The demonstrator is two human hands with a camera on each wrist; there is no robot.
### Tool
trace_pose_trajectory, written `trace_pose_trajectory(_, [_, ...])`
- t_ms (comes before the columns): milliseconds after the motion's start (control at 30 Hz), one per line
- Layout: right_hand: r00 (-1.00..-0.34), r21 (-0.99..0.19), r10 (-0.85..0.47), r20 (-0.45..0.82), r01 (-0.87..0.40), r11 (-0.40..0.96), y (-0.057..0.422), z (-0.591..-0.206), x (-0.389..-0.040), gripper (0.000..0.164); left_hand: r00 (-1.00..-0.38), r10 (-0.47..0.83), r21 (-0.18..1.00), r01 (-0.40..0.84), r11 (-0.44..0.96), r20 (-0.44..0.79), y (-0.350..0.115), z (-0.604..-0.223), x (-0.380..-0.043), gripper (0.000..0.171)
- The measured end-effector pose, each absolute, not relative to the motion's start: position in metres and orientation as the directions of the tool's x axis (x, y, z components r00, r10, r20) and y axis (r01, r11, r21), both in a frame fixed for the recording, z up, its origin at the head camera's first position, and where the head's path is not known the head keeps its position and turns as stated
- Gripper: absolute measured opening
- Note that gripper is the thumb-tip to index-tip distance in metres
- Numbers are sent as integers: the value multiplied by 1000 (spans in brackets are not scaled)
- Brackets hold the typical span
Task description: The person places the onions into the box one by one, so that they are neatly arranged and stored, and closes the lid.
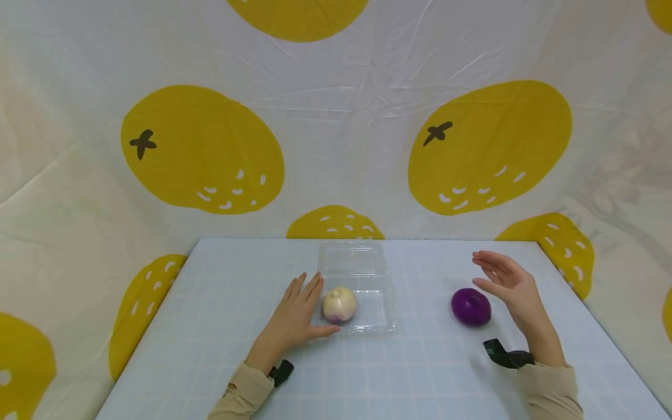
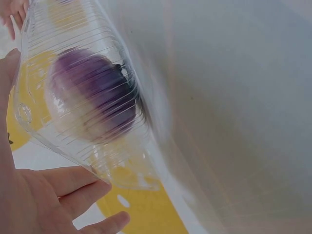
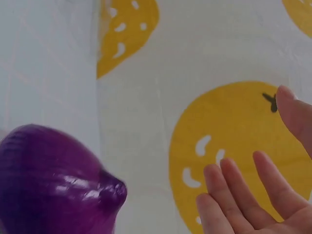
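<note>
A clear plastic clamshell box (image 1: 375, 312) lies on the table with its lid (image 1: 353, 256) folded back toward the far edge. In its left part sits a turnip (image 1: 339, 304), pale above and purple below; the left wrist view shows the purple through the ribbed wall. My left hand (image 1: 296, 315) is at the box's left side, thumb along the front edge and fingers extended at the left rim. To the right a purple onion (image 1: 471, 307) rests on the table. My right hand (image 1: 511, 291) hovers beside it, fingers loosely bent and holding nothing.
The table (image 1: 420, 373) has a pale checked cover. Behind it hangs a white cloth (image 1: 346, 157) with large yellow fruit prints. Black straps (image 1: 506, 354) are at both wrists, by beige sleeves (image 1: 548, 388).
</note>
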State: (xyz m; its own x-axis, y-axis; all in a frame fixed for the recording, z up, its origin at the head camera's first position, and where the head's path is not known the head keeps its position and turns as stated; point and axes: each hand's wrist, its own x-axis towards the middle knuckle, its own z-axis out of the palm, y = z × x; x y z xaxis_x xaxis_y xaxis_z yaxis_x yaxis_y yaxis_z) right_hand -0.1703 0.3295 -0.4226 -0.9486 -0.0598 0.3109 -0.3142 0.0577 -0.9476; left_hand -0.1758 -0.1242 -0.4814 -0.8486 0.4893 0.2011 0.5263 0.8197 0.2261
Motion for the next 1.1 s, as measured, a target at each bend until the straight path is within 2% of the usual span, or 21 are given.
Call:
trace_pose_trajectory(200, [-959,-956,-95,268,-277,94,346,-438,-168,53,-852,487,234,522,820,193,-124,-481,-176,112])
trace_pose_trajectory(467, [-968,-939,-156,195,-231,254,363,-461,-168,51,-847,493,230,529,817,199,-124,-481,-176,111])
trace_pose_trajectory(767, [-968,-931,-217,125,-190,312,372,-477,-168,55,-844,496,230,534,813,207,-125,-482,-176,111])
trace_pose_trajectory(1100, [-933,-942,-347,94,-196,272,377,-492,-170,69,-840,497,229,539,811,216,-125,-483,-176,112])
